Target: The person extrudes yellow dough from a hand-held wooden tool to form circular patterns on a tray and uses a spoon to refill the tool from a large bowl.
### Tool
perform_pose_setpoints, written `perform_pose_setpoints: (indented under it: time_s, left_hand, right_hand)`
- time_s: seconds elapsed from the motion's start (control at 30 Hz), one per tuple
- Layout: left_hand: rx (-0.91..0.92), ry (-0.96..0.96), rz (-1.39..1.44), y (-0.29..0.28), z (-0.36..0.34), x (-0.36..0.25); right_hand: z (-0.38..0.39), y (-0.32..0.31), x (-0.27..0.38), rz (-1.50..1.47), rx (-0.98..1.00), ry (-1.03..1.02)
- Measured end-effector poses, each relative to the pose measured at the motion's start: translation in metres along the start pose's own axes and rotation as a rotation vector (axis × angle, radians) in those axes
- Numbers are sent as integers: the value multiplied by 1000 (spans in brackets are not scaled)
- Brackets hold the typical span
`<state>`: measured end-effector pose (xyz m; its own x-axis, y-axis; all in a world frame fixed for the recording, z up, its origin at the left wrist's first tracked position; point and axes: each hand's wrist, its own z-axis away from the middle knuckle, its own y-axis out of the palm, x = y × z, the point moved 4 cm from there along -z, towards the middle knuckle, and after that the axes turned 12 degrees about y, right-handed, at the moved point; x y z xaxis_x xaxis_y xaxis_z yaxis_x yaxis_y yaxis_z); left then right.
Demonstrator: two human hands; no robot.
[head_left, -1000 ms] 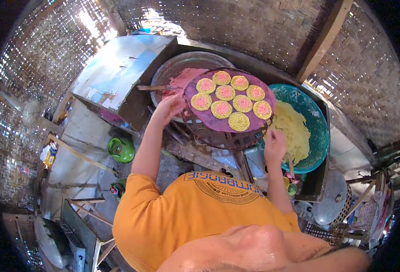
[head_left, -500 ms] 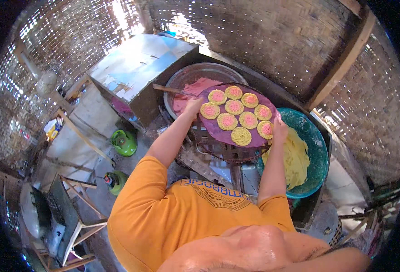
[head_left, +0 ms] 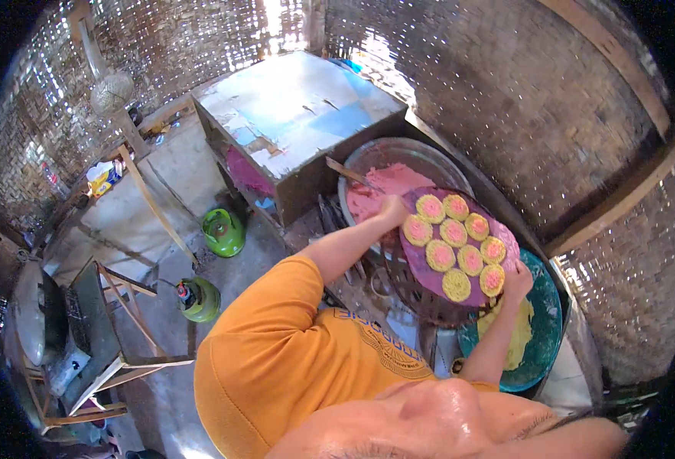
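Note:
A purple round mat is held at its edges between my two hands. Several round, flat yellow snacks of piped strands lie on it, such as one snack without pink; the others have pink centres. My left hand is closed on the mat's far left edge, next to the pink-mix basin. At the right edge my right hand is closed too, over the green tub's near side. Both sets of fingertips are partly hidden. Dark openwork shows below the mat; I cannot tell whether they touch.
A metal basin holds pink mix and a wooden-handled tool. A teal tub contains yellow dough. Behind them stands a worn cabinet. Two green gas cylinders are on the floor, left, near a wooden-framed stand.
The view has swung left, so the mat, basin and tub appear farther right and lower. Both hands keep their hold on the mat, which now covers more of the teal tub.

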<state>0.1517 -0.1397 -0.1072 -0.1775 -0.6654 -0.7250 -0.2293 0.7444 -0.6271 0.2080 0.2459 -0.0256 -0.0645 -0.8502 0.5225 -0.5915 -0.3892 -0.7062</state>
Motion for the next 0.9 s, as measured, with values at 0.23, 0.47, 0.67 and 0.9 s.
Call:
perform_pose_setpoints:
  time_s: [0.23, 0.47, 0.67, 0.9]
  left_hand:
    - [161, 170, 531, -82, -18, -51]
    - [131, 566, 497, -243, -76, -7]
    - [2, 227, 650, -378, -113, 111]
    - [-462, 72, 287, -481, -147, 258]
  right_hand:
    - [-9, -46, 67, -151, 115, 183]
    - [-17, -44, 201, -378, 279, 242]
    - [-31, 58, 369, -438, 414, 70]
    - [-96, 274, 523, -612, 686, 5]
